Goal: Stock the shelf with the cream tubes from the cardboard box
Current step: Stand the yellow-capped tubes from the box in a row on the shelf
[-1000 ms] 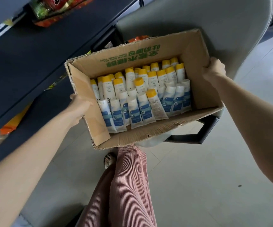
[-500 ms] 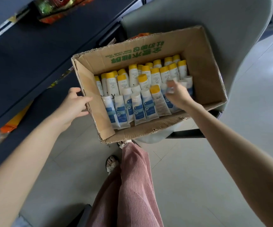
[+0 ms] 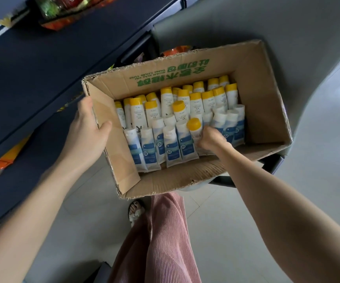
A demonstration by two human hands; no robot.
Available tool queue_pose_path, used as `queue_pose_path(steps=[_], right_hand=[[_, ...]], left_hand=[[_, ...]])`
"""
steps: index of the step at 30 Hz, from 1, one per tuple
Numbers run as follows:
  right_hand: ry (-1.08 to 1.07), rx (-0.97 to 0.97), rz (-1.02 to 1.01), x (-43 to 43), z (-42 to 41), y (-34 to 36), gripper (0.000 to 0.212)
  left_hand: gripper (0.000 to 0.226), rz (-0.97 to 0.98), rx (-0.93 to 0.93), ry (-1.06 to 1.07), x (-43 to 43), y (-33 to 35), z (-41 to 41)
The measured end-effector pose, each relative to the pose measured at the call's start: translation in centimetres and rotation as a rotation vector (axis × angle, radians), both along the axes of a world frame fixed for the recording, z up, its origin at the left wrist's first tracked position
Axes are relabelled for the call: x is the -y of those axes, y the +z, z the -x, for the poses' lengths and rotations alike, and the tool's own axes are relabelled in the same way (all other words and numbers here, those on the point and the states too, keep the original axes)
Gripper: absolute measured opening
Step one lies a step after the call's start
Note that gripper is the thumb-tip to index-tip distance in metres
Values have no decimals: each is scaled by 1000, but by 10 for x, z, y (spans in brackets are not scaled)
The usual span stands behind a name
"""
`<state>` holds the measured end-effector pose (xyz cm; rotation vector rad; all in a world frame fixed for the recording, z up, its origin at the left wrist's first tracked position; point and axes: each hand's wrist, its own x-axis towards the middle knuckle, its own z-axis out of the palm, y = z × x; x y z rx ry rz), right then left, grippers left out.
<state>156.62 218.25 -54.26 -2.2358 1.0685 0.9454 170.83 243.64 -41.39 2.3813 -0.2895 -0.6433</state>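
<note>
An open cardboard box (image 3: 267, 111) with green print rests on a grey chair, filled with several cream tubes (image 3: 165, 139): white ones with yellow caps at the back, white-and-blue ones in front. My left hand (image 3: 85, 129) holds the box's left wall, thumb over the rim. My right hand (image 3: 210, 138) is inside the box, fingers curled round a yellow-capped tube (image 3: 194, 125) in the front row.
A dark blue shelf unit (image 3: 42, 64) stands to the left, with orange packets on its lower levels. The grey chair (image 3: 256, 23) carries the box. My pink-trousered leg and sandalled foot (image 3: 136, 211) stand on the tiled floor below the box.
My right hand left the box's right wall, went into the box and closed on a yellow-capped tube. My left hand shifted its hold on the left wall.
</note>
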Motion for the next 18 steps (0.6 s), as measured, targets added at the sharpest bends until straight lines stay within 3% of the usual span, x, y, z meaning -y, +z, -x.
queue_pose_path(steps=[3,8,11,13,18], right_hand=[[99,-77,55,-5,3,-1,32],[210,-59,-25,-12,14,1,37],[214,33,-75,-7,9,12,46],[202,63,-129,-2,2,22,41],[188,5,-300,8,-10,44,40]], left_hand=[[60,-21,47,-41,10,5,4],[60,8,79,-93,23,15,14],[59,15,78,-120,27,18,18],[58,15,68,-125,29,18,19],[54,-4,26,-174,33,14,30]])
